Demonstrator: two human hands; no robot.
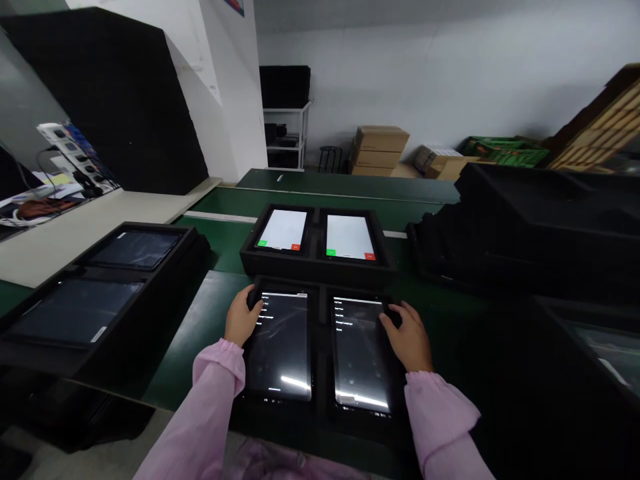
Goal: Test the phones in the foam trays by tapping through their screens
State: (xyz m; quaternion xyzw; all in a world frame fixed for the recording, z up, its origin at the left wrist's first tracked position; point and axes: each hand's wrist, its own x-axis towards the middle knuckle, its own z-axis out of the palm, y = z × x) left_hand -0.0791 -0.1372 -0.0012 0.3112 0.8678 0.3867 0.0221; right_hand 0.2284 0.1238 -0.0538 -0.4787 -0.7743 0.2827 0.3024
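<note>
A black foam tray (318, 347) lies right in front of me and holds two tablets with dark menu screens. My left hand (242, 319) grips the upper left edge of the left tablet (280, 347), fingers curled round its corner. My right hand (407, 337) rests on the upper right edge of the right tablet (360, 353), fingers bent over the side. Both sleeves are pink.
A second foam tray (316, 267) just beyond holds two tablets with white lit screens. At the left another tray (150, 287) holds two dark tablets. Stacked black foam trays (525, 227) fill the right. Green bench surface (200, 320), power strip (70, 150), cardboard boxes (380, 147) behind.
</note>
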